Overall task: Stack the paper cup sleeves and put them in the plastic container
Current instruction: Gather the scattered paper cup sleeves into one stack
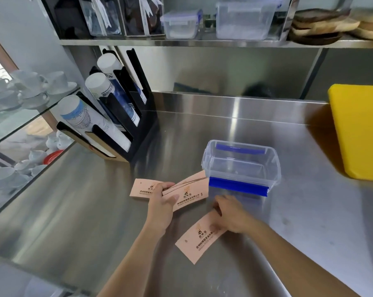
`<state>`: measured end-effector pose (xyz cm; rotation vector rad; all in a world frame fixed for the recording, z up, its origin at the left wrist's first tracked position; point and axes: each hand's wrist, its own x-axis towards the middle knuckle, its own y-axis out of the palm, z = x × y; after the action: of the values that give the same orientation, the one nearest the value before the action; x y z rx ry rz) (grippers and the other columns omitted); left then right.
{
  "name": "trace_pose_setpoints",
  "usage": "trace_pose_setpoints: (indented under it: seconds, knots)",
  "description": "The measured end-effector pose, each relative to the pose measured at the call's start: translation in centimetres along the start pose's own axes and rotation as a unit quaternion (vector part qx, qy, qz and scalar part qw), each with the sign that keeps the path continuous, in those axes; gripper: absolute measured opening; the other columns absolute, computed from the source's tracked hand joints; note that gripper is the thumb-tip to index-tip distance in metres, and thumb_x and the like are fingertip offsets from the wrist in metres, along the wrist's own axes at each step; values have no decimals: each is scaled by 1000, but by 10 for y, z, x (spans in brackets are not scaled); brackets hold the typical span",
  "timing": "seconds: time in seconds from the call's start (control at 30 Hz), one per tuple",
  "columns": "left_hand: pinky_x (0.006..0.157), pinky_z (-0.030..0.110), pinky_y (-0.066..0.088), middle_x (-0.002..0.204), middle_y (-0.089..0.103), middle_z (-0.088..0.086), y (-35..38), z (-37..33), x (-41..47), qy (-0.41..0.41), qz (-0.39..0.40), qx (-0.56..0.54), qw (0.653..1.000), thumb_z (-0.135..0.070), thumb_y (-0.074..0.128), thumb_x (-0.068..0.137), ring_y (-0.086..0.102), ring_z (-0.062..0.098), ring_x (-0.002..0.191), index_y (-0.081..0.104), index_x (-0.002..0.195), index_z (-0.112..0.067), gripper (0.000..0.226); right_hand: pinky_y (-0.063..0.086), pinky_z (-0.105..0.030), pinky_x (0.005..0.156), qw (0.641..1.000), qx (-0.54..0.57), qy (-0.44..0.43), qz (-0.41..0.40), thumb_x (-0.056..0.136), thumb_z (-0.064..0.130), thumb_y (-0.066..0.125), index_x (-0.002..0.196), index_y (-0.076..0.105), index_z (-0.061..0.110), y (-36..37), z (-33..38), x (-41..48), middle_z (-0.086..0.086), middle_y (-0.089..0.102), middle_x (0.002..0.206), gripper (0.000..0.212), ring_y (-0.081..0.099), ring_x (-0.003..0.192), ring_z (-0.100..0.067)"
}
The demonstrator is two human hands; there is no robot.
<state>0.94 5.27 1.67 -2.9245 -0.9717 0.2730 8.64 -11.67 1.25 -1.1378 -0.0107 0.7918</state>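
My left hand (163, 202) grips a small stack of pale pink paper cup sleeves (189, 190) just left of the clear plastic container (241, 166). The container is open, has blue clips and looks empty inside. Another pink sleeve (141, 187) lies flat on the steel counter behind my left hand. One more sleeve (199, 236) lies nearer to me, and my right hand (231, 213) rests on its far end with fingers pressing down on it.
A black cup dispenser (121, 116) with white paper cups stands at the back left. A yellow board (361, 129) leans at the right. Glass shelves with white teacups (29, 86) are on the left. An upper shelf holds lidded containers (243, 18).
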Motion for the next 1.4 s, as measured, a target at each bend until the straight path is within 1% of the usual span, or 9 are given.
trace_pose_setpoints:
  seconds: [0.07,0.2,0.47,0.63,0.8,1.0,1.13,1.3,1.4]
  knots:
    - [75,29,49,95,61,4,5,1,-2,0,5,-3,1000,10,55,81,58,23,96,55,86,-24,34,26,-35,106,998,-11,-58,12,71,32,71,131,42,31,-1,-1,-10,6,38,137,67,32,125,-17]
    - [81,34,50,91,61,1,10,2,-3,7,20,5,1000,10,55,80,59,21,92,56,86,-24,35,17,-36,104,991,-75,-103,49,68,37,71,133,40,32,-1,-5,-23,8,29,145,72,22,131,-19]
    - [69,22,52,91,62,2,12,2,-6,-2,55,-17,998,10,55,78,59,19,87,56,82,-25,36,45,-28,70,995,94,-44,-7,84,10,56,85,35,26,-14,-21,-19,8,49,86,26,50,84,-17]
    - [94,45,44,97,61,5,13,4,-11,-16,125,-1,992,-3,55,71,55,25,99,58,87,-27,29,48,-34,98,982,149,-18,-114,88,14,56,134,31,25,-15,-19,-21,3,52,121,53,52,111,-14]
    - [98,46,43,98,63,9,16,4,-11,-39,173,10,984,1,45,57,56,28,102,59,89,-25,43,40,-32,105,976,111,-23,-186,85,23,63,140,28,23,-14,-17,-23,2,46,137,65,46,124,-15]
    - [58,13,48,84,61,4,27,3,-21,-19,188,30,981,7,46,58,60,7,74,52,86,-20,38,40,-26,94,977,2,-52,-208,81,38,64,115,54,18,-8,-19,-20,3,46,126,41,43,110,-13]
    - [64,21,48,94,56,3,29,10,-29,6,185,43,982,3,54,60,55,13,82,47,92,-24,42,32,-23,85,980,47,-54,-184,83,32,63,97,49,20,-4,-23,-23,5,52,103,23,38,93,-12]
    - [70,5,47,97,56,-3,26,17,-34,17,137,64,988,11,65,75,59,-3,76,44,94,-28,49,43,-13,79,971,150,-67,-173,86,10,59,94,50,19,-1,-25,-34,7,52,96,15,50,86,-9]
    - [86,13,44,107,56,2,22,23,-36,14,115,134,984,-7,68,79,55,13,97,45,91,-36,39,41,-4,71,957,219,-56,-183,83,6,62,88,50,21,1,-23,-36,6,55,90,20,52,80,-5]
